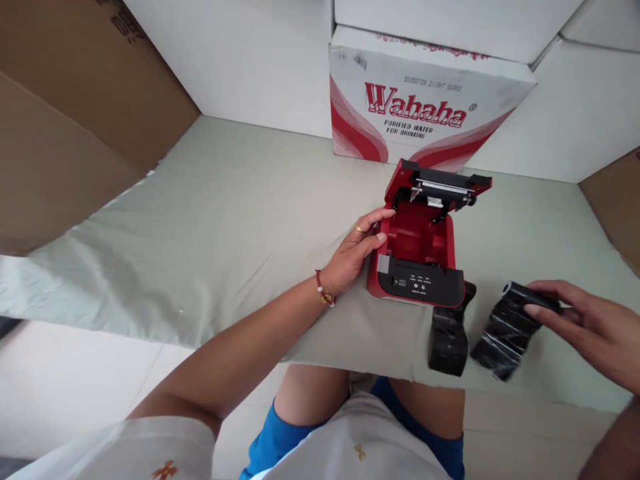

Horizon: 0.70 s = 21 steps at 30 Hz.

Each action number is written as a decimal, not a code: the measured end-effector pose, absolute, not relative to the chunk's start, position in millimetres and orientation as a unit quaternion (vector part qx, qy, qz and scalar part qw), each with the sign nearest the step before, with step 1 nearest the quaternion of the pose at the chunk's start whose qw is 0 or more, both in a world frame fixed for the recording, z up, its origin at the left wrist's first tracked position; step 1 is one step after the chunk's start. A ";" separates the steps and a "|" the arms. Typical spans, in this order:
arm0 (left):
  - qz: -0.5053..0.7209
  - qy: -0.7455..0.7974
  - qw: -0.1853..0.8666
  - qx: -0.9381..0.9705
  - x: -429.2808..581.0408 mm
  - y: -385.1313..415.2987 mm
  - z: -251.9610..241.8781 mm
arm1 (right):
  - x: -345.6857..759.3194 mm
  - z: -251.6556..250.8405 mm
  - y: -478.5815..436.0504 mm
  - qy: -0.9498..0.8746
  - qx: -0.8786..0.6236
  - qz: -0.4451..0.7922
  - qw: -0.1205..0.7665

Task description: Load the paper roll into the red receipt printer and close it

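Observation:
A small red and black printer (423, 250) stands on the cloth-covered table (225, 227) with its lid tipped open toward the back; its red paper bay looks empty. My left hand (357, 250) rests against the printer's left side, fingers laid along the edge. My right hand (583, 320) pinches the top end of a long pack wrapped in black plastic (507, 330) that lies on the table to the printer's right. A second black-wrapped pack (449, 337) lies between that one and the printer's front corner, untouched.
A white and red "Wahaha" water carton (420, 100) stands just behind the printer, with white boxes (575, 107) beside it. Brown cardboard boxes (75, 113) line the left side. The table's front edge runs close to my knees (320, 407).

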<state>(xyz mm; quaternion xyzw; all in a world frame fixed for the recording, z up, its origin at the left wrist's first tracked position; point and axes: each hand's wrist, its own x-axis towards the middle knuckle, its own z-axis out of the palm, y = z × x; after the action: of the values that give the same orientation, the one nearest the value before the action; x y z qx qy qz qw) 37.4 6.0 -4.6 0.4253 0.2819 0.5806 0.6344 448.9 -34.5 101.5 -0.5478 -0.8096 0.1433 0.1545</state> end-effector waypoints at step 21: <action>0.625 0.342 0.573 0.404 34.0 2.7 -8.6 | 361.9 73.0 -29.7 -0.889 -0.424 0.155 0.074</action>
<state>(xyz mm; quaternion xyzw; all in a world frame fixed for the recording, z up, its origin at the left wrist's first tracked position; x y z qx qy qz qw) 34.0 2.7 -8.6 0.4043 0.3420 0.6254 0.5731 361.9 -29.7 73.0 -0.4240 -0.8892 0.1554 0.0743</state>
